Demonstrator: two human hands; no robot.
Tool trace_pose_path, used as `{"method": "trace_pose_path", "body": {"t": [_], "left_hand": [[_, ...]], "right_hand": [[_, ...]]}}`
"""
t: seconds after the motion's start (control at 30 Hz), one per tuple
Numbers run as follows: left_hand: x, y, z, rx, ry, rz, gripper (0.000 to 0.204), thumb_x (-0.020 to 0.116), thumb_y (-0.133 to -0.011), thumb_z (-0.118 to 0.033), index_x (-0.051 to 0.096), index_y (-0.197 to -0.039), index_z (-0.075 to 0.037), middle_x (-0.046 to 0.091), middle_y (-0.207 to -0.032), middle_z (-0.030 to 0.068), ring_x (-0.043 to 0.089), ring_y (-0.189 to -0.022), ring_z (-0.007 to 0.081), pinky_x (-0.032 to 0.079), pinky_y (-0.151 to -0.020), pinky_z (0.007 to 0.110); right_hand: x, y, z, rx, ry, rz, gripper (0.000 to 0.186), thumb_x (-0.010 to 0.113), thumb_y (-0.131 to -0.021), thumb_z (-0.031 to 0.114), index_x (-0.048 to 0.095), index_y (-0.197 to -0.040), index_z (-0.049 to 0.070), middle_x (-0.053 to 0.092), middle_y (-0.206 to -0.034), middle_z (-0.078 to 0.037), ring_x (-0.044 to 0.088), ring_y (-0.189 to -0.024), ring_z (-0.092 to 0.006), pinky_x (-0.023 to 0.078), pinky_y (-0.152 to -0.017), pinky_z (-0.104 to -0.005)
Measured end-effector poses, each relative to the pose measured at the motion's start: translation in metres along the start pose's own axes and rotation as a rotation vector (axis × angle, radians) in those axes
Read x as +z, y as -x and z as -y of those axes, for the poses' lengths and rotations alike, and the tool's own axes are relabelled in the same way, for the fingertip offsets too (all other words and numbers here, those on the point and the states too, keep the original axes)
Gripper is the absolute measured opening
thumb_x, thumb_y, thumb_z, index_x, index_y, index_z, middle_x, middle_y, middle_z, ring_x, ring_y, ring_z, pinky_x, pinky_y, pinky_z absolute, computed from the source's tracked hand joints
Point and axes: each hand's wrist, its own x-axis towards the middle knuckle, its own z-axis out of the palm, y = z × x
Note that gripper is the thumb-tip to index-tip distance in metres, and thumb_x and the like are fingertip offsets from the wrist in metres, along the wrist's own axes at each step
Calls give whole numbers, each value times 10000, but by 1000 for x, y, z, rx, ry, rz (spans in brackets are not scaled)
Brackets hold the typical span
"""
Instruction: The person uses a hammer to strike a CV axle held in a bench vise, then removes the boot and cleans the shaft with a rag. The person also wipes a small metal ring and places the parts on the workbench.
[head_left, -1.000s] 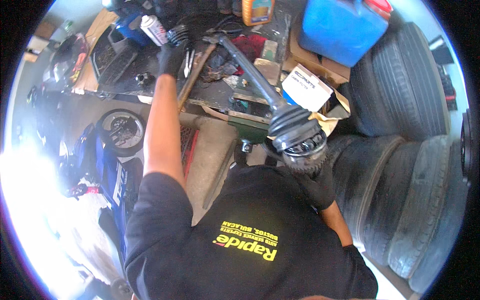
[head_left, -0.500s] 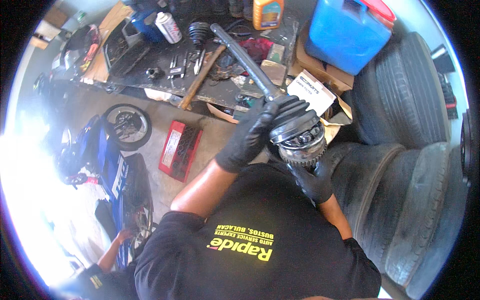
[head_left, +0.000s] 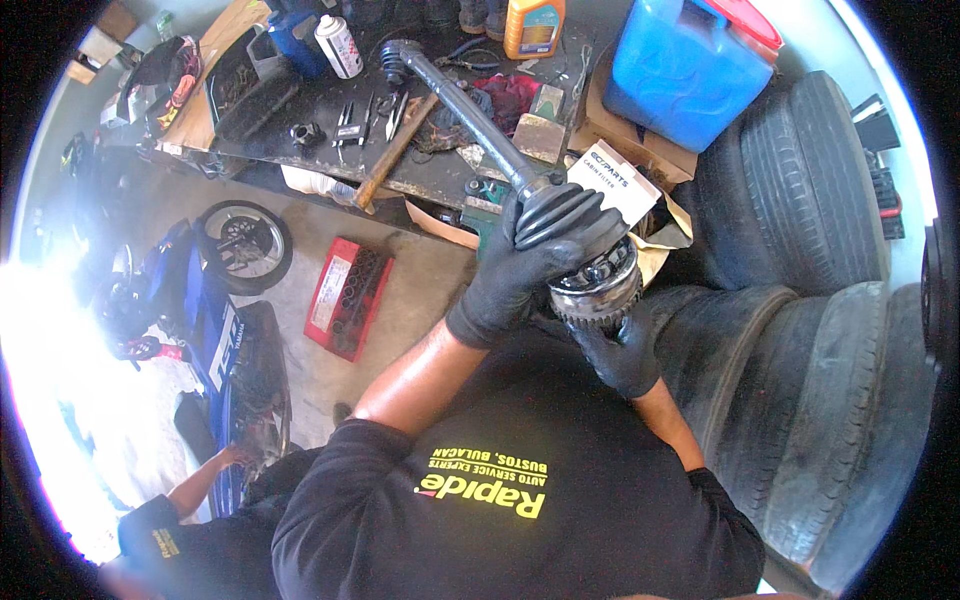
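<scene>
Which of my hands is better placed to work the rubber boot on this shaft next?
Probably your left hand: it grasps the boot, while your right hand holds the toothed joint.

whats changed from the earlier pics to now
The left hand came back from the bench toward the body and now grips the shaft near its joint end; a co-worker's arm has come into view, lower left. The right hand still holds the joint end.

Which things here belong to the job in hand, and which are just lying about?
In the job:
metal shaft
toothed joint at its end
left hand and right hand, holding them

Seemingly just lying about:
spray can
orange bottle
blue jug
tyres
red tray
</scene>
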Motion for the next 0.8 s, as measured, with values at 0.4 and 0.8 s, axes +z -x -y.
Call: {"method": "trace_pose_path", "body": {"t": [0.4, 0.8], "left_hand": [[-7, -26, -13, -12, 25, -74, 681, 666, -929, -332, 498, -1459, 61, 637, -1379, 230, 648, -1252, 313, 493, -1115, 432], [-34, -40, -29, 4, 107, 67, 503, 573, -1010, -337, 607, -1327, 52, 704, -1248, 204, 705, -1139, 298, 560, -1031, 433]], "right_hand": [[9, -17, 28, 47, 126, -1, 248, 790, -889, 132, 726, -1069, -26, 784, -965, -153, 757, -861, -228, 571, -768, -374], [12, -24, 40, -50, 88, 10, 302, 777, -895, 134, 697, -1138, -28, 778, -1019, -152, 751, -915, -224, 574, -810, -371]]}}
